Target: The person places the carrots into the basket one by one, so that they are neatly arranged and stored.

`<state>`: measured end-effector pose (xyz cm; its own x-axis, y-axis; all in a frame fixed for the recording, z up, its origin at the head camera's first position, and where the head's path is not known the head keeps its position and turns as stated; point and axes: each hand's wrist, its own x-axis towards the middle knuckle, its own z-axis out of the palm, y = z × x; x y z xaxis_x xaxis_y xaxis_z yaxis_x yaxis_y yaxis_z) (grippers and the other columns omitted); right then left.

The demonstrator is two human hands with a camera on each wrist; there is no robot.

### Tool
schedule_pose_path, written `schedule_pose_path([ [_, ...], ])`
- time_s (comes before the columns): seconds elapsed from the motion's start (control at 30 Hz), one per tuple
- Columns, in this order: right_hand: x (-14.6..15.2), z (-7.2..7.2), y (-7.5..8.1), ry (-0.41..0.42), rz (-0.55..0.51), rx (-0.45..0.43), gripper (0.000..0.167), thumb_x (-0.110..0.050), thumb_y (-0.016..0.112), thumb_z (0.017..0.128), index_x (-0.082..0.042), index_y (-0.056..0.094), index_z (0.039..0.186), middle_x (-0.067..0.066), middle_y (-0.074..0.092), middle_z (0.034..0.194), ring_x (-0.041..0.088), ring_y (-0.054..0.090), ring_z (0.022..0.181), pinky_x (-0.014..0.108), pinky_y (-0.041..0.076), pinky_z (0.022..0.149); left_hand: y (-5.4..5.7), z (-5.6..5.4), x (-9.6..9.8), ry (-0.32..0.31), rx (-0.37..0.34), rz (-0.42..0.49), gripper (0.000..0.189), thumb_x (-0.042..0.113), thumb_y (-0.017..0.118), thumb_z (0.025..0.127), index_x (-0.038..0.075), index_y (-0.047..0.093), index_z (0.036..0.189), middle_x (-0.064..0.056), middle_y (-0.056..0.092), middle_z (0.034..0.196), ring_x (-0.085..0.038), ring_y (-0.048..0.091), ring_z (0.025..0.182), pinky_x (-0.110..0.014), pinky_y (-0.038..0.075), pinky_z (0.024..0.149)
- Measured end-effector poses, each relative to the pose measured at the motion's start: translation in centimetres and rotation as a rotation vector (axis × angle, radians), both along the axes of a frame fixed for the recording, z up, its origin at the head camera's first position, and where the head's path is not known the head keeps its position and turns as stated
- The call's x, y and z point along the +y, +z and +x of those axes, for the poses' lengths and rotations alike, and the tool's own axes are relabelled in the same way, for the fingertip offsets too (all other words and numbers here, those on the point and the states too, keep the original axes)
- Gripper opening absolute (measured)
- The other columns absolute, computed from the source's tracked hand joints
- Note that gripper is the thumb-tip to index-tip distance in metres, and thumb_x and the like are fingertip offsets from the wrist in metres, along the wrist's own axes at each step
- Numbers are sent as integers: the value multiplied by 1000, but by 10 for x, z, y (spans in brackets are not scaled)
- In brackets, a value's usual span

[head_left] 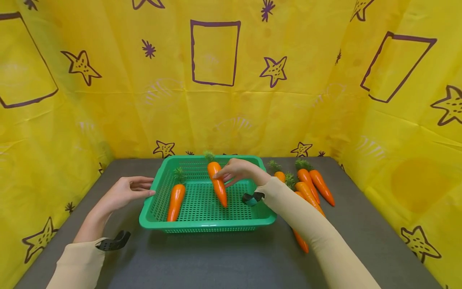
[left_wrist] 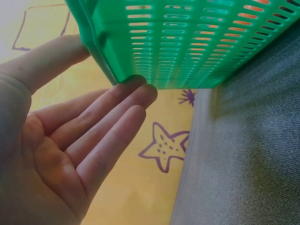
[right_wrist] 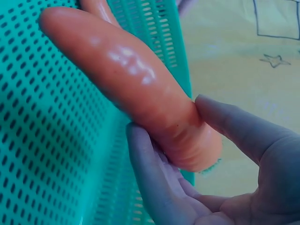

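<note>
My right hand (head_left: 236, 170) pinches an orange carrot (head_left: 217, 185) with a green tuft between thumb and fingers, over the inside of a green perforated basket (head_left: 213, 224). In the right wrist view the held carrot (right_wrist: 126, 70) slants across the basket's mesh, gripped near its thick end. A second carrot (head_left: 176, 202) lies on the basket floor at the left. At the basket's left end is my left hand (head_left: 124, 192), its thumb at the rim. The left wrist view shows its fingers (left_wrist: 112, 136) nearly straight, tips against the basket's outer wall (left_wrist: 110, 47).
Several more carrots (head_left: 322, 188) lie on the dark grey table (head_left: 202, 261) right of the basket, partly hidden by my right sleeve (head_left: 299, 212). A yellow curtain (head_left: 223, 120) with drawn stars and frames encloses the back and both sides.
</note>
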<state>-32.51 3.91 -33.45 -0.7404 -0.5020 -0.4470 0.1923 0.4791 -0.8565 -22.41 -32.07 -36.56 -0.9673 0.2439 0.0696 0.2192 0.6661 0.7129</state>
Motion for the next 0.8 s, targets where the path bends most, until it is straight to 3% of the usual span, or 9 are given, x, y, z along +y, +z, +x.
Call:
schedule_pose_path([
  [0.5, -34, -7, -27, 26, -62, -124, 36, -10, 72, 84, 5, 59, 114, 15, 70, 102, 25, 68, 93, 43, 53, 89, 0, -2, 1, -5, -5, 12, 57, 36, 69, 86, 2, 55, 130, -16, 67, 115, -13, 67, 97, -36, 55, 82],
  [0.8, -49, -6, -39, 77, -52, -172, 29, -7, 69, 86, 5, 60, 110, 16, 68, 104, 27, 67, 96, 41, 54, 87, 3, 1, 1, -5, -7, 26, 57, 34, 69, 87, 0, 55, 130, -19, 66, 116, -24, 67, 100, -36, 56, 81],
])
